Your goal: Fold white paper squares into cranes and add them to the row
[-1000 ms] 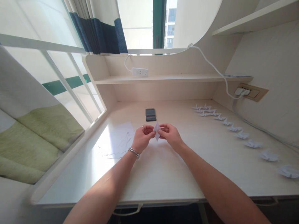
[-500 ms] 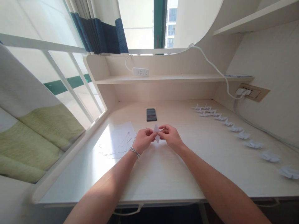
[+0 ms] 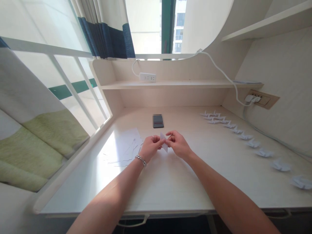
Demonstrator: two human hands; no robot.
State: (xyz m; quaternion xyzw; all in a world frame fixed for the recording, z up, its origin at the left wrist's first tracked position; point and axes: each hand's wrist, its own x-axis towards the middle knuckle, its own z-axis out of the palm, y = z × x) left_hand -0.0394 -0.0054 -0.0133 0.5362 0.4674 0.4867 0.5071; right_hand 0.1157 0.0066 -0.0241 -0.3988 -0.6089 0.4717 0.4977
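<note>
A small piece of folded white paper (image 3: 164,147) is held up off the desk between my two hands, its pointed ends showing above and below the fingers. My left hand (image 3: 150,147), with a ring and a chain bracelet, pinches the paper's left side. From the right, my right hand (image 3: 179,143) grips it with thumb and fingertips. Parts of the paper are hidden behind the thumbs. Left of my hands lie several loose white paper sheets (image 3: 124,146). A dark, blurred-out phone-like device (image 3: 158,121) rests just beyond my fingers.
Several folded paper cranes (image 3: 262,153) run in a line along the desk's right side. A white power strip (image 3: 147,77) sits on the back shelf (image 3: 180,85). Its white cable (image 3: 220,70) leads to a wall socket (image 3: 264,99). A curtain (image 3: 41,136) hangs at the left.
The folded paper has tilted and turned slightly between my fingers, its lower tip shifting right. My hands stay nearly in place. The whole view has shifted a little.
</note>
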